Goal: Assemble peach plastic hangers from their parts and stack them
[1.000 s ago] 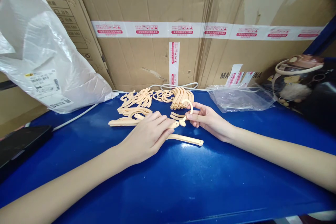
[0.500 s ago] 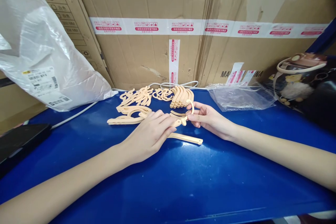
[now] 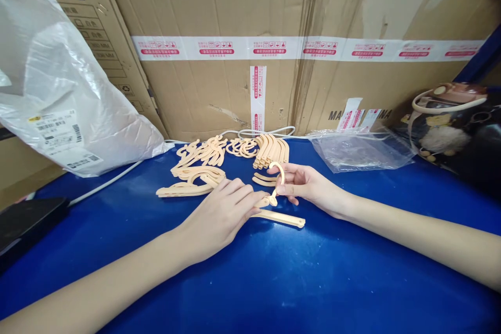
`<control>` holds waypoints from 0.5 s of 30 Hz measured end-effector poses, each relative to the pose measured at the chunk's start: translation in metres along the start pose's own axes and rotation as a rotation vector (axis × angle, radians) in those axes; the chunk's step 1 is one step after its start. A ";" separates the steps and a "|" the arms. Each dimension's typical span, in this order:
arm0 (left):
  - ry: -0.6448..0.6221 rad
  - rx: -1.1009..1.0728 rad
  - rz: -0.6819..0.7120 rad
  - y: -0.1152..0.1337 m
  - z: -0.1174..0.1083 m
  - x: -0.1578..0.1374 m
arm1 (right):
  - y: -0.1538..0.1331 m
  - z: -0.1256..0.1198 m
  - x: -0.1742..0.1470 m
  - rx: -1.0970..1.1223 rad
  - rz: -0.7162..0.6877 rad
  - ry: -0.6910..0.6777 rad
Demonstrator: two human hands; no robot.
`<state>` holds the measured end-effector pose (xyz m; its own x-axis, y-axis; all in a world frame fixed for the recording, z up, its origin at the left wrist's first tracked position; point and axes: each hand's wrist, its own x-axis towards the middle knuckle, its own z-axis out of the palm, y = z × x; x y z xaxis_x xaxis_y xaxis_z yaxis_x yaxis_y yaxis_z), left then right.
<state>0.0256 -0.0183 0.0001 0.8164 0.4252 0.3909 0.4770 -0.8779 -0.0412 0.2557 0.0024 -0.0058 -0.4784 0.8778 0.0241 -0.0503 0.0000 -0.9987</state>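
Note:
My left hand is closed on a cream plastic hanger arm, whose rounded end pokes out past the fingertips. Between the thumb and fingers of my right hand is a cream hanger hook, held upright with its curve at the top. The hook's base meets the end of the hanger arm; whether they are joined I cannot tell. A straight cream bar extends to the right from under my left hand, which hides its other end.
Behind my hands lie folded hangers, loose hooks, a stack of curved arms and two thin curved pieces. A white plastic bag stands left, clear plastic lies right, and cardboard boxes rise behind.
My right hand has shifted slightly left, bringing the hook more upright against the hanger arm's end. My left hand keeps its hold. The whole view has shifted slightly.

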 end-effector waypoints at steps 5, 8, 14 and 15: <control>0.049 0.102 0.059 -0.002 0.002 -0.004 | 0.000 0.001 0.000 -0.007 -0.022 -0.011; 0.055 0.135 0.077 -0.003 0.004 -0.006 | 0.001 0.001 -0.001 -0.017 -0.039 -0.012; 0.046 0.186 0.103 -0.001 0.004 -0.005 | 0.002 0.002 -0.003 -0.084 -0.095 -0.006; 0.041 0.204 0.114 0.000 0.003 -0.004 | 0.002 0.003 -0.003 -0.107 -0.103 -0.003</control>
<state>0.0227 -0.0191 -0.0043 0.8568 0.3128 0.4099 0.4418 -0.8552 -0.2710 0.2544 -0.0019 -0.0073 -0.4781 0.8692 0.1263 -0.0054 0.1408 -0.9900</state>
